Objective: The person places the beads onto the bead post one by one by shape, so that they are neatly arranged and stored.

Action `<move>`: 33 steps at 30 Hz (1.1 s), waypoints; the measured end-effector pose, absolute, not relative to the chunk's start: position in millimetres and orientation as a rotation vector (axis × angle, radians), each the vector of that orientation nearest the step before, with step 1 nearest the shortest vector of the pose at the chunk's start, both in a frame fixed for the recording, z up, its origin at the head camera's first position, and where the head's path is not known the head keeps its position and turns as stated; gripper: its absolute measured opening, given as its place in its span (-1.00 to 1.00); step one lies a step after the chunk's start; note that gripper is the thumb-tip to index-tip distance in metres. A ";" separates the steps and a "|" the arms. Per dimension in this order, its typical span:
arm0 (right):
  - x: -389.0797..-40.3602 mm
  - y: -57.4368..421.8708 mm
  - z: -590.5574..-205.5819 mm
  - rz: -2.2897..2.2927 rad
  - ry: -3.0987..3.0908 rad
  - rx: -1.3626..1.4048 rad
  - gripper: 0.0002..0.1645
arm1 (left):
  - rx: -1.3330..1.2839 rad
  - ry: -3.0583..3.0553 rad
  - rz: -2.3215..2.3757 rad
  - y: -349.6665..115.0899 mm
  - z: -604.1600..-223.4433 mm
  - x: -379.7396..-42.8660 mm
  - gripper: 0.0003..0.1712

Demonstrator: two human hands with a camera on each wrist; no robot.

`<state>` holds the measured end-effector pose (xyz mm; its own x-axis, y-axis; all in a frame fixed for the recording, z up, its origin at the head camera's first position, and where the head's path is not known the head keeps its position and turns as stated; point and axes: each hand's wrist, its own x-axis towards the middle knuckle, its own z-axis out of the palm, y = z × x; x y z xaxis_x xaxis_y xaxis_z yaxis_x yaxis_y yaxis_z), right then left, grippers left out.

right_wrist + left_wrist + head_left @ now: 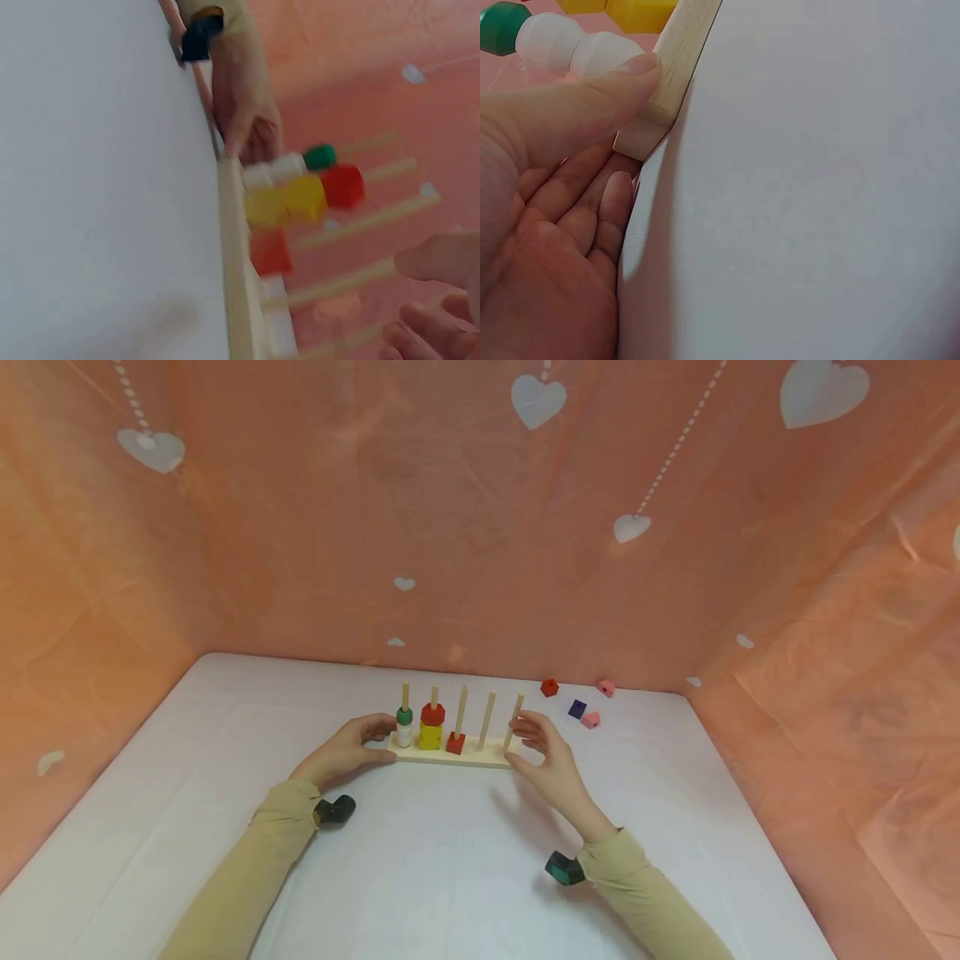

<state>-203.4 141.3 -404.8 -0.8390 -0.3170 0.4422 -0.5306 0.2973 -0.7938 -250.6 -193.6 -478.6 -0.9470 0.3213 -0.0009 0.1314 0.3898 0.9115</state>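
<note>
A wooden peg stand [450,757] with upright pegs stands at mid-table. White beads [607,56] topped by a green bead [404,716] fill its leftmost peg. Beside them, yellow beads [286,202] sit under a red bead [432,714]. A red cube bead [455,743] is at the foot of the middle peg; the other two pegs are bare. My left hand [348,747] grips the stand's left end, thumb on the front edge and fingers behind. At the right end, my right hand [551,764] is spread loosely beside the last peg, holding nothing.
Loose beads lie at the back right: a red one [550,687], a dark purple one [577,708] and two pink ones, the nearer pink bead [591,720] beside the purple. An orange curtain with hearts [465,527] encloses the white table [420,877].
</note>
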 end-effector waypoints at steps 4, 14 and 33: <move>-201.7 160.4 -393.9 1.569 -2.402 0.684 -0.32 | 0.384 2.472 1.588 -192.9 -478.1 -250.5 -0.31; -252.2 220.8 -438.5 1.695 -2.516 0.316 -0.32 | 0.368 2.464 1.586 -193.4 -477.2 -249.0 -0.31; -299.8 248.1 -454.5 1.682 -2.631 -0.077 -0.23 | 0.402 2.479 1.581 -192.7 -478.7 -249.7 -0.33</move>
<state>-299.8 248.1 -454.5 -0.9986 0.0513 -0.0111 0.0316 0.4189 -0.9075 -249.7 -192.7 -478.7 -0.9486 0.3164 -0.0011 0.1324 0.4001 0.9069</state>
